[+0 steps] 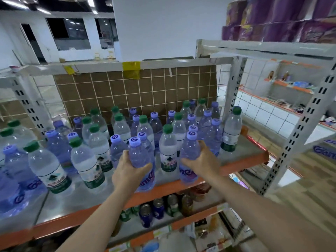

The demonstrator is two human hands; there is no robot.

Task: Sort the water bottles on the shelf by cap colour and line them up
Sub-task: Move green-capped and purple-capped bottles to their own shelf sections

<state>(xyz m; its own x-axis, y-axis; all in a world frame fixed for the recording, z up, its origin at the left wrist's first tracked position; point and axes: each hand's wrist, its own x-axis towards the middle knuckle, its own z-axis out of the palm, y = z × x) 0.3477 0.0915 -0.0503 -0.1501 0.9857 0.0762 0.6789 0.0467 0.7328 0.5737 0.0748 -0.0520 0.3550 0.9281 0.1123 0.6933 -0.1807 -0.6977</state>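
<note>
Both hands grip purple-capped bottles at frame centre — left hand (127, 171) on one bottle (141, 160), right hand (203, 160) on another (189, 157). Green-capped bottles (168, 148) stand mixed among them on the shelf (241, 164) — rows at the back seem unsorted.

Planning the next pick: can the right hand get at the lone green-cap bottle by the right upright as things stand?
Probably not yet: the right hand already grips a purple-cap bottle. The path to the green-cap bottle looks open, with bare shelf in front of it.

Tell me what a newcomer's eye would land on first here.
First, the two hands at the shelf's front edge: the left hand and right hand each grip a purple-capped bottle. Behind them crowd mixed green-capped bottles and purple-capped ones on the orange-edged shelf.
</note>
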